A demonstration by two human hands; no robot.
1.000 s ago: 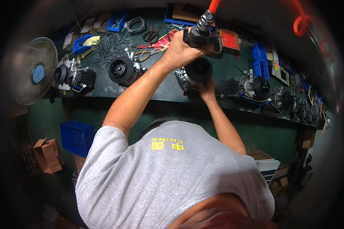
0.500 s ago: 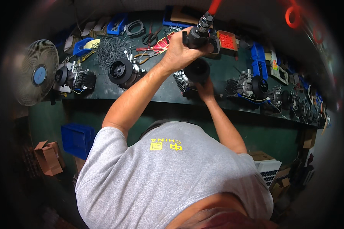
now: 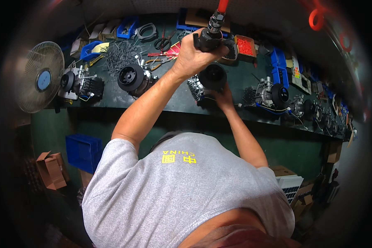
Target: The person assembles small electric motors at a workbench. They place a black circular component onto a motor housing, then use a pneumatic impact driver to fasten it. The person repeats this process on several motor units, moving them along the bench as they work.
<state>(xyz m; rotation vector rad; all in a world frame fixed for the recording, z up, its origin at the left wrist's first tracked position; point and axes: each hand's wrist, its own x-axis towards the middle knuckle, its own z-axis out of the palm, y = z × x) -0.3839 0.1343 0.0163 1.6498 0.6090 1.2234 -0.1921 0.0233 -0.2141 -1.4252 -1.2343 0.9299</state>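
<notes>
My left hand (image 3: 193, 57) is wrapped round a dark, upright air screwdriver (image 3: 211, 41), fed from above by a red hose (image 3: 222, 5). Its lower end is hidden by the hand. Just below stands a metal motor assembly (image 3: 214, 77) topped by a black fan wheel. At its near right side, my right hand (image 3: 224, 99) is closed on it, fingers partly hidden and in shadow. From these pictures I cannot tell whether the screwdriver touches the assembly. A similar motor assembly (image 3: 130, 77) sits to the left, beyond my left forearm.
Several more assemblies (image 3: 273, 94) line the dark green bench (image 3: 173, 94) on the right. A round fan (image 3: 42, 79) stands at the left end. Behind are a loose pile of grey wire-like parts (image 3: 120, 56), pliers (image 3: 159, 63), blue bins (image 3: 279, 66) and a box of red parts (image 3: 245, 45).
The top of the screwdriver and its hose have shifted slightly left. Both hands stay in nearly the same places, and the motor assembly has hardly moved.
</notes>
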